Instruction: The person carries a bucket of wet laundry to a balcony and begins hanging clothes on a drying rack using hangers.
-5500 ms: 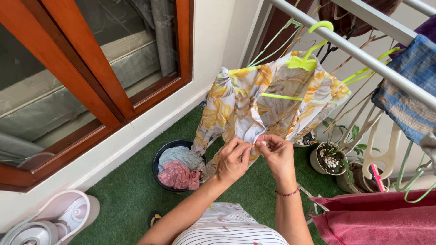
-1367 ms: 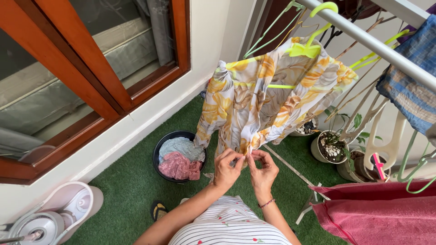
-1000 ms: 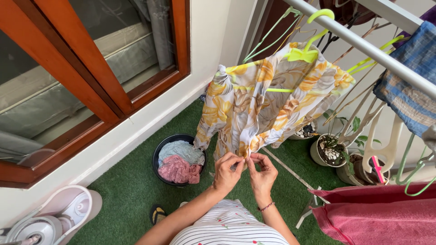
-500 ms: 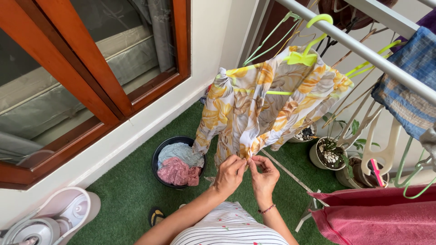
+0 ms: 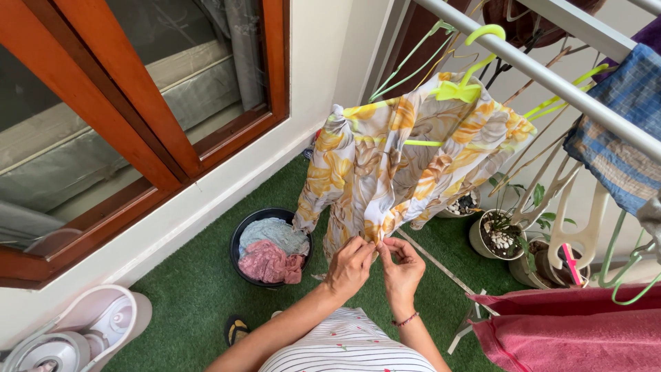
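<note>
1. A window wall [image 5: 206,200] bounds the left of the green turf [image 5: 193,296]; a drying rail [image 5: 551,79] crosses overhead, leaving a narrow strip.
2. The yellow floral garment [image 5: 406,158] hangs from a lime hanger [image 5: 458,86] on the rail.
3. The left hand [image 5: 350,265] and right hand [image 5: 401,269] both pinch its lower hem.
4. The pinch sits lower than five seconds ago.

1. Pink towel [image 5: 578,337]: cut off by right & bottom edges.
2. Blue checked cloth [image 5: 613,145]: cut by right edge.
3. White appliance [image 5: 76,331], near left: partly out of frame.
4. Fingertips of left hand [image 5: 350,265] & right hand [image 5: 401,269] pinch the floral shirt [image 5: 406,158] hem; what's betw. them too small to tell.
5. Sandal [image 5: 237,329]: mostly hidden by arm.
</note>
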